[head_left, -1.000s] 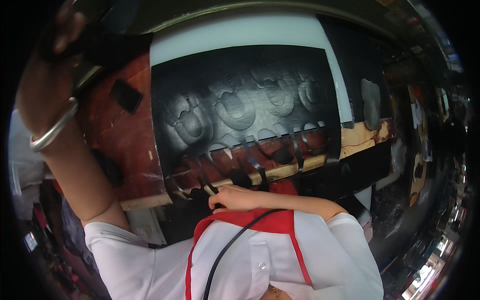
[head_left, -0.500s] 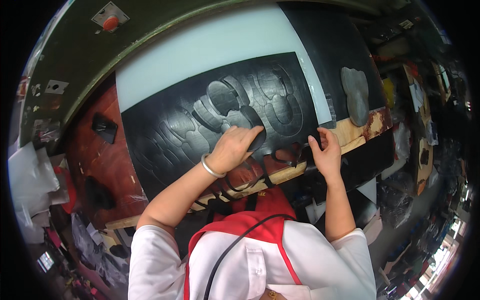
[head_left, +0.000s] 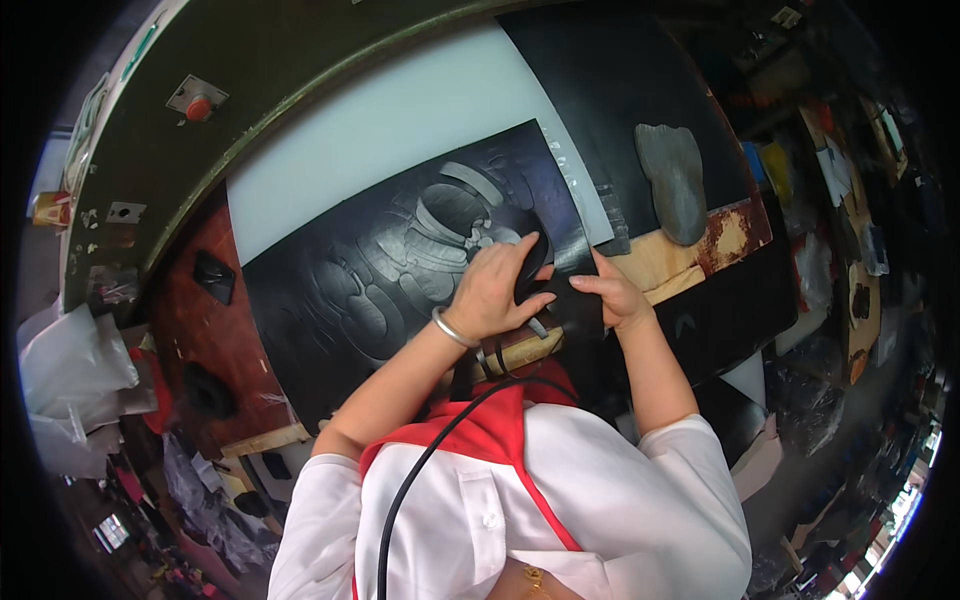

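Note:
A black rubber-like sheet (head_left: 300, 300) lies slantwise before me, cut through with curved, sole-shaped outlines. Loose cut pieces rest on it, among them an oval piece (head_left: 452, 212) and a curved strip (head_left: 474, 182). My left hand (head_left: 488, 292), a silver bangle on its wrist, is closed on a dark rounded cut piece (head_left: 536, 268) near the sheet's right part; its fingertips are partly hidden. At the sheet's right edge, my right hand (head_left: 618, 292) pinches the sheet between thumb and fingers. Thin black offcut strips hang by the near edge, below my left hand.
Behind the sheet lies a white board (head_left: 380, 130), under a green machine beam (head_left: 290, 75) with a red button (head_left: 199, 107). A grey sole-shaped stack (head_left: 672, 185) stands at right on another black sheet. A phone-like black object (head_left: 213, 275) lies on the reddish table at left.
The view has turned a little. My left hand has moved slightly right with the dark piece, and the loose pieces lie differently. The sheet's near right part now covers more of the table edge.

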Available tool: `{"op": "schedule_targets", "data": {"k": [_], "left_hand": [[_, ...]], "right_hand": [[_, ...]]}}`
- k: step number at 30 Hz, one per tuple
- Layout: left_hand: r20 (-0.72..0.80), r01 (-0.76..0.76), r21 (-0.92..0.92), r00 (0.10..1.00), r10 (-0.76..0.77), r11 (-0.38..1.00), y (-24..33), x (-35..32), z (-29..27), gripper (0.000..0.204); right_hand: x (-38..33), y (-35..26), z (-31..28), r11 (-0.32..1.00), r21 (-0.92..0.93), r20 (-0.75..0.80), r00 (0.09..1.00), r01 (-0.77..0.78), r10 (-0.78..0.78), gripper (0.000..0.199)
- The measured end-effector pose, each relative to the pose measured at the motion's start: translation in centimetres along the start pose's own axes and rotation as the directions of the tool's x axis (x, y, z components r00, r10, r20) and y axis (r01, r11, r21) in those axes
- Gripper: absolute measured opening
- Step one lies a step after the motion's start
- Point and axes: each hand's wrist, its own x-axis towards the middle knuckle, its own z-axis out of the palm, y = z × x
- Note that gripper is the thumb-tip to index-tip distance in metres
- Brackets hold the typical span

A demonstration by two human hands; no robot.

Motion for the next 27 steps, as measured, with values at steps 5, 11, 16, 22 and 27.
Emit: {"op": "schedule_targets", "data": {"k": [5, 11, 16, 22, 27], "left_hand": [[-0.124, 0.231, -0.139, 0.961, -0.248, 0.963, -1.1, 0.6, 0.5, 0.039], [-0.043, 0.541, -0.498, 0.765, -0.643, 0.677, -1.4, 3.2, -1.6, 0.025], [-0.436, 0.164, -0.759, 0.591, -0.679, 0.63, -2.0, 7.3, -13.0, 0.028], [-0.655, -0.112, -0.5, 0.698, -0.291, 0.859, -0.6, 7.6, -24.2, 0.045], [-0.658, 0.064, -0.112, 0.743, -0.122, 0.992, 0.1, 4.6, -22.7, 0.031]], "right_hand": [[-0.7, -0.5, 3.5, 0.736, -0.677, -0.446, 0.793, 0.005, -0.416, 0.053], [1.7, 0.8, 8.1, -0.43, -0.888, 0.359, 0.831, 0.164, -0.425, 0.071], [2.1, 2.3, 7.4, -0.487, -0.873, 0.261, 0.857, 0.013, -0.445, 0.082], [1.4, 1.6, 8.1, -0.472, -0.881, 0.247, 0.871, 0.02, -0.424, 0.068], [0.8, 1.2, 9.9, -0.131, -0.99, -0.025, 0.965, -0.061, -0.263, 0.04]]}}
